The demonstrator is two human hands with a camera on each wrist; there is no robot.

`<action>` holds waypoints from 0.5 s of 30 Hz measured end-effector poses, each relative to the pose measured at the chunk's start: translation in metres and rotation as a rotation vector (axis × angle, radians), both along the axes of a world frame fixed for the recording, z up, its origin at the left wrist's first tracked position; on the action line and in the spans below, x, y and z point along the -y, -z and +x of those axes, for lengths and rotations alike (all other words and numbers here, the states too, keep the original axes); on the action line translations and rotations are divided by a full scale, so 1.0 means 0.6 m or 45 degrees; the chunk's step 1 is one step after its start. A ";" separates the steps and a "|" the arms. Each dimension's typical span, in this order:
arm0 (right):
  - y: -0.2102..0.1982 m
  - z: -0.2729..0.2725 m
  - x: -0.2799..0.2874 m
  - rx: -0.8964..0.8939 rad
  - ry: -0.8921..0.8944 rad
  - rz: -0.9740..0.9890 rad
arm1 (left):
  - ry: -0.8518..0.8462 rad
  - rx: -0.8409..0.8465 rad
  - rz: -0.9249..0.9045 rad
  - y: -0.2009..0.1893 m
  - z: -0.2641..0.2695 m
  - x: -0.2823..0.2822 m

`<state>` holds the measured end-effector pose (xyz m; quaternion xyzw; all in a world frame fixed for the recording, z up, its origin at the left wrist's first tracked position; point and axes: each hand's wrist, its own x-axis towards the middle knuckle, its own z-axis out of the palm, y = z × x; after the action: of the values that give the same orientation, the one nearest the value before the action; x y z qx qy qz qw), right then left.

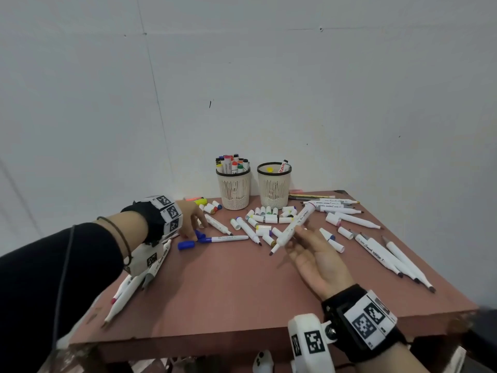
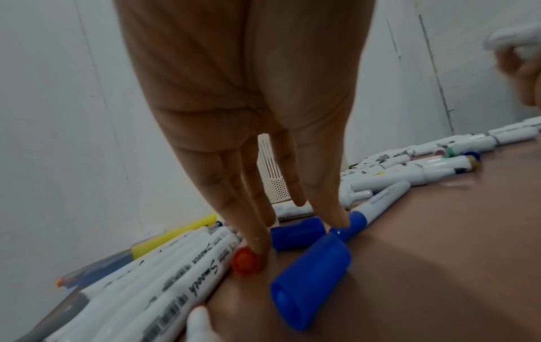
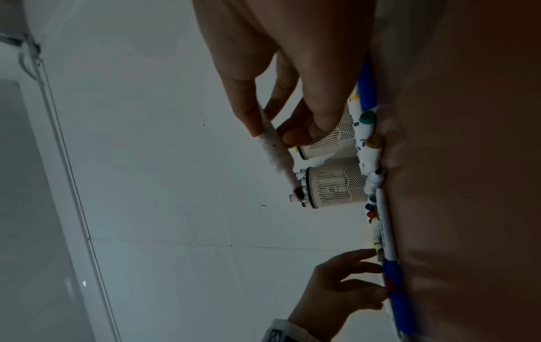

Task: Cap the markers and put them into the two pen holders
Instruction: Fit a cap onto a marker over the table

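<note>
Right hand (image 1: 317, 254) palm-up, fingers pinching uncapped white marker (image 1: 291, 228) mid-barrel, dark tip aimed back toward person. Left hand (image 1: 188, 216) reaches down, fingers extended, fingertips (image 2: 336, 217) touching blue caps (image 2: 310, 280) on table (image 1: 242, 297); grasps nothing yet. Beyond both hands: 2 pen holders (image 1: 234, 188), left one fuller. Marker likely light, rigid, smooth; hold barrel middle, keep off inky tip.

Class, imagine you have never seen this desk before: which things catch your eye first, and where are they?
The scatter of white markers and loose caps across the reddish table. At the back stand two cream pen holders, the left one crammed, the right one nearly bare. In front, the right hand holds an uncapped marker, while the left hand reaches for blue caps.
</note>
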<state>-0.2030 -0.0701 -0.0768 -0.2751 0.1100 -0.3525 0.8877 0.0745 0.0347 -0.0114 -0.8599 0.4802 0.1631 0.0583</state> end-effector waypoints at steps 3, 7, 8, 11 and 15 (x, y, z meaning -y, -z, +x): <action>0.000 0.000 0.000 -0.011 -0.019 -0.084 | -0.016 -0.011 0.018 0.003 0.001 0.002; 0.006 0.002 0.002 -0.063 -0.016 -0.130 | -0.017 -0.005 0.013 0.008 -0.001 0.009; 0.006 0.002 0.003 -0.065 -0.016 -0.135 | -0.011 0.003 0.015 0.008 -0.003 0.011; 0.008 0.003 0.004 -0.070 -0.007 -0.136 | 0.012 0.044 0.019 0.010 -0.007 0.017; 0.004 0.000 0.004 -0.052 -0.002 -0.117 | 0.003 0.072 -0.038 0.008 -0.007 0.022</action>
<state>-0.2029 -0.0725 -0.0794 -0.3227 0.1114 -0.3510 0.8719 0.0704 0.0212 -0.0164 -0.8644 0.4818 0.1313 0.0593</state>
